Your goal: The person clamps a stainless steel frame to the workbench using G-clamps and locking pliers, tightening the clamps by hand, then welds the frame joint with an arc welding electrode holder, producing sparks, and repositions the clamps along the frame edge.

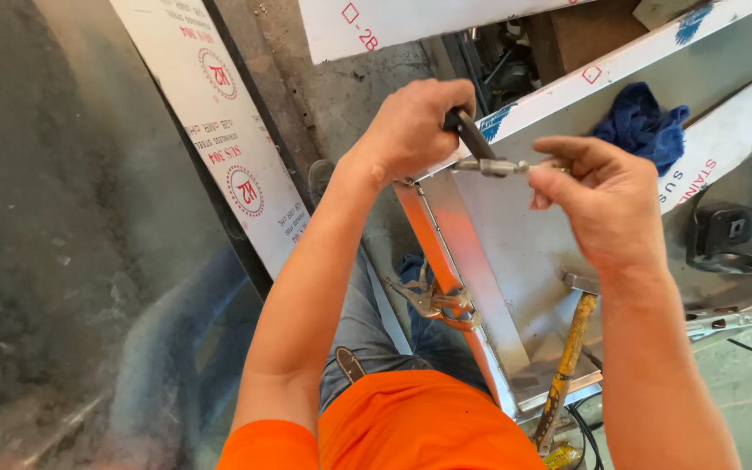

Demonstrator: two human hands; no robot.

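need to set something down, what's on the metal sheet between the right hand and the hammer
In the head view, only bare sheet metal lies between the right hand and the hammer; the hammer's head sits just beside the wrist.

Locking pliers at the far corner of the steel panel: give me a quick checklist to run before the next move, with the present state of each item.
1. Left hand grips the dark handle of the locking pliers: ok.
2. Right hand fingers at the pliers' metal end: ok.
3. Pliers' jaws seated on the steel panel edge: cannot tell, hands hide it.
4. Second locking clamp on the near orange-lit edge: ok, in place.
5. Hammer lies on the panel, apart from both hands: ok.
6. Blue rag away from the clamped corner: ok.
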